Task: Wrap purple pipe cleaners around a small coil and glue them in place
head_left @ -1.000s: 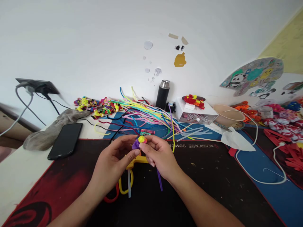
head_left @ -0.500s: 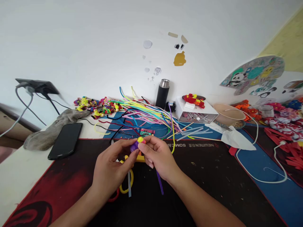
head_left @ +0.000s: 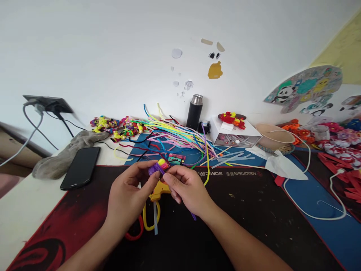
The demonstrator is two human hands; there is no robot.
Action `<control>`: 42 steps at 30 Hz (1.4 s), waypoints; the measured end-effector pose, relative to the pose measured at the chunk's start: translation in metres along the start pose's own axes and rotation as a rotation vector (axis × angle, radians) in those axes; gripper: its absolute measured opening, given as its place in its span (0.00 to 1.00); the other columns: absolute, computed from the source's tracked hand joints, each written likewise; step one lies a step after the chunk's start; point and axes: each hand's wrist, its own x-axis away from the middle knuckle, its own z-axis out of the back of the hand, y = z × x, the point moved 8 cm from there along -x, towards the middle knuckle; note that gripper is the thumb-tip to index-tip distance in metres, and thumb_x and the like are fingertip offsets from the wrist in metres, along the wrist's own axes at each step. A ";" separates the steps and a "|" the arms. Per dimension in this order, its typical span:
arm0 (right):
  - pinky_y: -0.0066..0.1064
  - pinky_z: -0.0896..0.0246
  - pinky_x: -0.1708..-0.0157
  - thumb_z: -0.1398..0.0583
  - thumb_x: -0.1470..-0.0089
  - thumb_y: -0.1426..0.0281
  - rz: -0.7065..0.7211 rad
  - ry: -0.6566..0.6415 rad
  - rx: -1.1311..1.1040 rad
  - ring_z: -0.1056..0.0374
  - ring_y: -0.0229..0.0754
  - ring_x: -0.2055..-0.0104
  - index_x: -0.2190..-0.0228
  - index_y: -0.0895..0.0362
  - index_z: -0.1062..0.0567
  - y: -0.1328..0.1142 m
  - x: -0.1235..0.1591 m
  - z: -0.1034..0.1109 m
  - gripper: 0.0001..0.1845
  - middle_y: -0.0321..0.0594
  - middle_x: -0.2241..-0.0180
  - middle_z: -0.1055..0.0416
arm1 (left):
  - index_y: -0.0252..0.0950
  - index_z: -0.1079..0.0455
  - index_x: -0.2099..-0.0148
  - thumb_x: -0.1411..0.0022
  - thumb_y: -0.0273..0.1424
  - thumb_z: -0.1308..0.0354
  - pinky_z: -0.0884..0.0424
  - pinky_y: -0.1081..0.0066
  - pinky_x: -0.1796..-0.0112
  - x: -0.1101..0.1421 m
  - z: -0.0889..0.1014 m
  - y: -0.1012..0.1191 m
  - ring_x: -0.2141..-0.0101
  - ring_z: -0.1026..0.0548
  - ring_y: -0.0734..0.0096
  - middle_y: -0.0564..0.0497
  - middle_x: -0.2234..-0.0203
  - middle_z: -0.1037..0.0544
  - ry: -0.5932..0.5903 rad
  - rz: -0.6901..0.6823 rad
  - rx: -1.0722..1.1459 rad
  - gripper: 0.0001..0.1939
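Note:
Between the fingers of my left hand (head_left: 131, 190) is a small figure (head_left: 156, 167) of wound pipe cleaner, purple with yellow and pink at its top. My right hand (head_left: 187, 186) pinches a purple pipe cleaner (head_left: 193, 216) that runs from the figure, its free end sticking out below the palm. Under the hands lies a yellow glue gun (head_left: 157, 192), partly covered by my fingers, with a clear glue stick (head_left: 155, 220) out of its rear. Beside it are scissors, with one yellow handle loop (head_left: 144, 218) and one red loop (head_left: 138, 231).
A pile of coloured pipe cleaners (head_left: 175, 133) lies at the back, near a black thermos (head_left: 194, 113) and a white drawer box (head_left: 237, 131). Finished small figures (head_left: 113, 126) and a phone (head_left: 80, 167) are at left. A beige bowl (head_left: 273, 135) and white cable (head_left: 316, 217) are at right.
The figure has turned in my left hand, showing more purple. My right hand now holds the purple strand across its front. The strand's hanging end has become shorter in view.

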 end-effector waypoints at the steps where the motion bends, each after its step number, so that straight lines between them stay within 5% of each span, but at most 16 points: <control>1: 0.26 0.52 0.84 0.32 0.41 0.46 0.005 -0.001 0.010 0.47 0.31 0.85 0.67 0.55 0.25 -0.001 0.000 0.000 0.25 0.24 0.84 0.38 | 0.38 0.18 0.51 0.38 0.41 0.28 0.20 0.68 0.64 0.000 -0.001 -0.001 0.68 0.16 0.64 0.48 0.65 0.12 -0.010 0.031 0.040 0.16; 9: 0.26 0.53 0.84 0.32 0.40 0.46 0.047 0.060 0.045 0.48 0.31 0.85 0.67 0.55 0.22 -0.007 0.001 0.006 0.24 0.24 0.85 0.39 | 0.38 0.17 0.54 0.43 0.43 0.23 0.20 0.68 0.63 -0.003 -0.007 -0.013 0.65 0.15 0.61 0.47 0.65 0.12 -0.048 0.196 0.222 0.19; 27: 0.25 0.52 0.85 0.33 0.39 0.48 0.019 0.025 0.033 0.48 0.31 0.86 0.67 0.55 0.23 0.001 0.000 0.001 0.23 0.24 0.85 0.39 | 0.37 0.16 0.53 0.43 0.47 0.22 0.23 0.71 0.65 -0.003 -0.009 -0.023 0.68 0.20 0.66 0.47 0.66 0.13 -0.075 0.261 0.243 0.23; 42: 0.25 0.52 0.84 0.33 0.39 0.47 -0.009 0.017 0.032 0.48 0.31 0.86 0.67 0.55 0.24 0.005 -0.001 0.001 0.23 0.24 0.85 0.38 | 0.36 0.14 0.59 0.46 0.40 0.20 0.28 0.75 0.71 -0.005 -0.020 -0.028 0.73 0.24 0.72 0.50 0.74 0.17 -0.095 0.342 0.515 0.17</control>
